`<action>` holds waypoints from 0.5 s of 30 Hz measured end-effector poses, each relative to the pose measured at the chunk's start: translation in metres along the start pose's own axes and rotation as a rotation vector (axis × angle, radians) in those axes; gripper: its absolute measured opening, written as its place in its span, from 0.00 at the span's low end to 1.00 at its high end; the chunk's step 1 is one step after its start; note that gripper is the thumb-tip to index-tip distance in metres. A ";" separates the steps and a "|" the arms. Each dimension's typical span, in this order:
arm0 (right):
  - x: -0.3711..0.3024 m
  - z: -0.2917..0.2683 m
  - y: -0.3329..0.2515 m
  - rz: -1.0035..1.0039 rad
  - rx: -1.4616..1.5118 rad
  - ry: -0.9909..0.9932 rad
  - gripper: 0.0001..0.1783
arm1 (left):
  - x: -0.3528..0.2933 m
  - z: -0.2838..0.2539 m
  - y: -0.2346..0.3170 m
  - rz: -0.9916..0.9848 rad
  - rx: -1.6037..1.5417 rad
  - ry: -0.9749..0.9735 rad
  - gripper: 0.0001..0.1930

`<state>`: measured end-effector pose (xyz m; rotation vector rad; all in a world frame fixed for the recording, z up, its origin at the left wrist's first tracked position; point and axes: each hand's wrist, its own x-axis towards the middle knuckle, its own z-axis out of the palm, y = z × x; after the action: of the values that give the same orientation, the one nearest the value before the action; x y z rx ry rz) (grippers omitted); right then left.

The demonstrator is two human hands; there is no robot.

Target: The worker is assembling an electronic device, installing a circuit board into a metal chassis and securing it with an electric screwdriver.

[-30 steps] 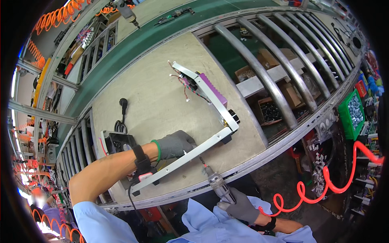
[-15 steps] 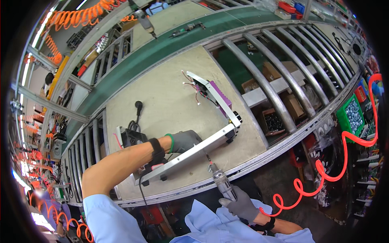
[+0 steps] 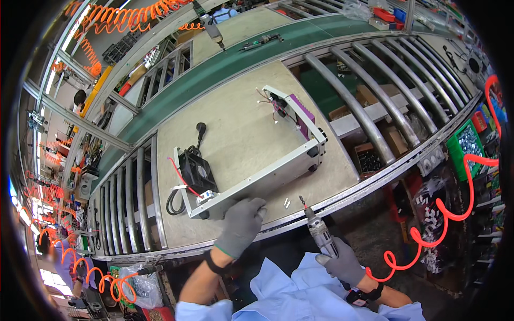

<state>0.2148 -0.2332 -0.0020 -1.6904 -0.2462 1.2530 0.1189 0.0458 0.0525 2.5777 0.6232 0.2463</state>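
Metal frame sits on the worktop, ahead of us, shaped like a squared-off U with its gap facing away. Its long front bar slants from near left to far right; a shorter side runs away from us at each end.

Key relation, as we judge it: that bar's near face against our two hands. The left hand is the nearer, just beside the bar left of its middle, fingers curled in. Whether it touches the metal or pinches anything, we cannot tell. From it, the frame lies directly ahead.

Our right hand sits farther back, beyond the worktop's near edge, wrapped around a power screwdriver. From it, the frame lies ahead and to the left. The tool's long axis leans the same way, crossing the bar's line rather than following it; the bit is near the bar's right half, clear of the metal. Between bit and left hand we note small white pieces on the worktop.

Inside the frame's left end: a black fan box, a red wire beside it, and a plug cable behind. At the right side: a purple block.

Farther out, on our right: a red coiled hose, metal rollers and a green bin of small parts.
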 end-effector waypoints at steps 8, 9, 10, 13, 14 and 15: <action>-0.006 0.012 -0.001 -0.038 -0.030 -0.017 0.28 | -0.026 0.070 -0.043 0.026 0.134 0.238 0.06; -0.006 0.013 -0.002 -0.045 -0.037 -0.018 0.28 | -0.026 0.074 -0.043 0.001 0.223 0.218 0.06; -0.007 0.015 -0.002 -0.046 -0.038 -0.017 0.28 | -0.025 0.075 -0.042 -0.022 0.313 0.198 0.07; -0.008 0.019 -0.002 -0.061 -0.035 -0.015 0.28 | -0.022 0.073 -0.037 0.017 0.279 0.261 0.07; -0.009 0.020 -0.002 -0.054 -0.079 -0.014 0.28 | -0.021 0.070 -0.034 0.026 0.267 0.265 0.07; -0.009 0.021 -0.002 -0.019 -0.129 -0.005 0.29 | -0.021 0.066 -0.032 -0.005 0.036 0.314 0.07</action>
<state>0.1944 -0.2262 0.0053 -1.7905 -0.3515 1.2497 0.1061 0.0341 -0.0215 2.5925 0.7492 0.6529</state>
